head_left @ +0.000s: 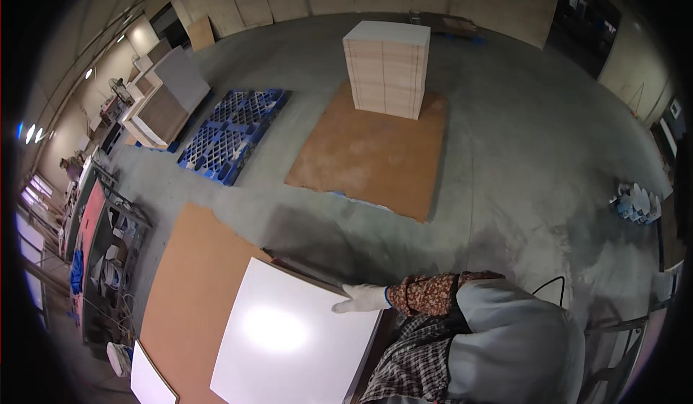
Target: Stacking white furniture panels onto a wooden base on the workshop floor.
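A glossy white panel (292,332) fills the lower middle of the view, a bright light reflected on its face. My right hand (363,298), in a white glove, is at the panel's far right corner. Its thumb lies on the top face while the other fingers go along the far edge and are partly hidden. The right arm wears a brown patterned sleeve (426,293). My left hand does not appear. Under and left of the panel extends a brown board (191,281). The corner of another white panel (150,379) shows at lower left.
Ahead, a tall pale stack of boards (386,75) stands on a brown sheet (375,158) on the floor. Left of it are a blue plastic pallet (234,133) and more stacked boards (162,108). A cluttered workbench (94,238) stands left; a pale bundle (637,203) lies right.
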Action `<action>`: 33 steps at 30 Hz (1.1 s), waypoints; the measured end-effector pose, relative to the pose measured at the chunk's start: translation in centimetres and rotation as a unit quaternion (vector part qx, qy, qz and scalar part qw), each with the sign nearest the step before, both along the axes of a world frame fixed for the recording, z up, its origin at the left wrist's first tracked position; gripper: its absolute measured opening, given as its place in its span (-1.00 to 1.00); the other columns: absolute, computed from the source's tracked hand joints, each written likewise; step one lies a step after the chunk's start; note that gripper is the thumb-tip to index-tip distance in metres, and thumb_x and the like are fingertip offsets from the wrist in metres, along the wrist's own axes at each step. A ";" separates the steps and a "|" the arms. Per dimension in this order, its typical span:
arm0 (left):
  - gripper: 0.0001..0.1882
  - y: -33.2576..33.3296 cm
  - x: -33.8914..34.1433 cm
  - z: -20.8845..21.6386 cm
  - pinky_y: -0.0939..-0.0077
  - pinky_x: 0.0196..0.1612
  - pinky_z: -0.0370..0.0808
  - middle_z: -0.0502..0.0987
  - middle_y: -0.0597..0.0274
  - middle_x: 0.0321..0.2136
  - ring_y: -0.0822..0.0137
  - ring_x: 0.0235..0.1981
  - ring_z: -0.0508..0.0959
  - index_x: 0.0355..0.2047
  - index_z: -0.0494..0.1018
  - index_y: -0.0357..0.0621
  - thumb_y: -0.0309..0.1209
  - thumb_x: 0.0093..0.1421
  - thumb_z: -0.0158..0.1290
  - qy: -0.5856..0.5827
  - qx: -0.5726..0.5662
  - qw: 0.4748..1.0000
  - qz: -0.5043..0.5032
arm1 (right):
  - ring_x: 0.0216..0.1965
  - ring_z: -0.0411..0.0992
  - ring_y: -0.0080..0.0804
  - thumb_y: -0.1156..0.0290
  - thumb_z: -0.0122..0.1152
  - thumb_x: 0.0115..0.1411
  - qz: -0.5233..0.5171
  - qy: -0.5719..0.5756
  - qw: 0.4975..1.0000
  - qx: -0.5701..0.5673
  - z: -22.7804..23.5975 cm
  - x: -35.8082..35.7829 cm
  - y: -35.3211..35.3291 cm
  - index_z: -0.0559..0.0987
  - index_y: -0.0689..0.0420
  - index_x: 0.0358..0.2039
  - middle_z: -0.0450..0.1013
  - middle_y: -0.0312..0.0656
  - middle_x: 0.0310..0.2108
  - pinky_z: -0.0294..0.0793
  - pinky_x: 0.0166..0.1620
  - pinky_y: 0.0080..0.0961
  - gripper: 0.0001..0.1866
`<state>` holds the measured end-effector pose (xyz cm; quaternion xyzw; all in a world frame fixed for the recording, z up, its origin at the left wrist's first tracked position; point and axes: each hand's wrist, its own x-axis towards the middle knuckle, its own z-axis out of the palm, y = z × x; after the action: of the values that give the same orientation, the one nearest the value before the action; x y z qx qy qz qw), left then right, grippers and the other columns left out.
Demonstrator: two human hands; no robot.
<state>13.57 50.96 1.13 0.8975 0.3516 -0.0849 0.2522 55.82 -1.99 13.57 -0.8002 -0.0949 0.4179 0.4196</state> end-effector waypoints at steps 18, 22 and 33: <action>0.01 -35.4 27.2 8.6 0.07 0.34 0.24 0.37 -0.17 0.27 -0.05 0.25 0.40 0.29 0.29 -0.30 0.44 0.25 -0.20 0.120 0.134 0.981 0.071 | 0.07 0.48 -0.01 -0.22 0.09 0.26 0.069 0.009 0.993 0.096 -2.4 9.3 -36.2 0.53 0.25 0.03 0.53 0.14 -0.01 0.39 0.15 -0.22 -0.29; -0.21 -45.6 36.2 14.6 -0.10 0.11 0.40 0.47 -0.39 -0.03 -0.27 0.04 0.48 0.00 0.39 -0.39 0.23 0.24 -0.04 0.108 0.205 0.964 0.131 | -0.07 0.46 -0.31 -0.08 0.12 0.34 -0.169 0.112 0.972 0.119 -6.3 10.3 -47.4 0.54 0.26 0.02 0.54 -0.08 -0.07 0.43 0.04 -0.35 -0.41; 0.18 -52.0 49.0 15.2 -0.15 0.21 0.36 0.20 -0.16 0.32 -0.07 0.28 0.32 0.36 0.08 -0.34 0.48 0.10 -0.04 0.320 0.284 0.857 0.287 | -0.24 0.47 -0.59 0.33 0.08 0.44 -0.302 0.271 0.894 0.192 -14.5 20.5 -56.6 0.48 0.27 0.17 0.51 -0.32 -0.21 0.47 -0.16 -0.66 -0.62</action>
<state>62.57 -1.06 16.32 0.7127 0.6640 -0.1870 -0.1272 76.27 -58.62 -0.97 -0.5499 0.1902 0.4455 0.6804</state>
